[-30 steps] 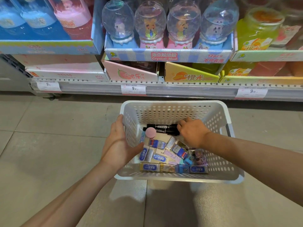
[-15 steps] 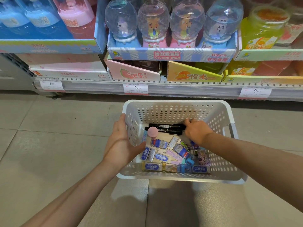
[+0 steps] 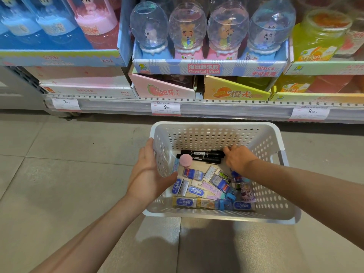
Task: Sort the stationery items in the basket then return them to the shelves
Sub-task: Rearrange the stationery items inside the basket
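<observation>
A white perforated basket [image 3: 214, 134] sits on the tiled floor [image 3: 59, 174] in front of the shelf [image 3: 216, 107]. The left hand [image 3: 146, 174] grips the basket's left wall, thumb inside. The right hand [image 3: 238, 159] reaches into the basket, fingers curled at the end of two black markers [image 3: 201, 156] along its far wall; whether it grips them, I cannot tell. Boxed erasers [image 3: 197, 191] lie nearer, beside a pink round cap [image 3: 185, 160].

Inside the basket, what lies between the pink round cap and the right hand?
In the head view, two black markers lie side by side along the far wall of the basket, spanning from the pink round cap to the right hand.
</observation>
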